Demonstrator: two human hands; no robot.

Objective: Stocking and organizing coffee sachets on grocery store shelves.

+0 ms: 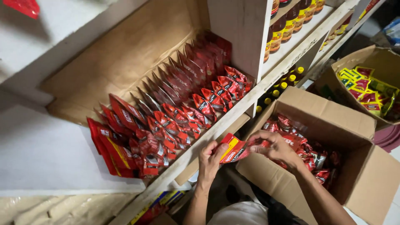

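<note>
head view | left hand (209, 160) clamped on red-yellow sachet (231, 148), just at 6 o'clock of shelf edge (233, 114) | right hand (276, 146) pinching sachet's 3 o'clock end, over open cardboard box (333, 114) of red sachets | shelf rows of red sachets (175, 108) at 10 o'clock

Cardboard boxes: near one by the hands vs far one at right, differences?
The near box holds loose red sachets in a jumble; the far box holds yellow and red packets. The right hand hovers over the near box; no hand is near the far box. The near box shows whole; the frame edge cuts the far box. Both are open brown cardboard.
</note>
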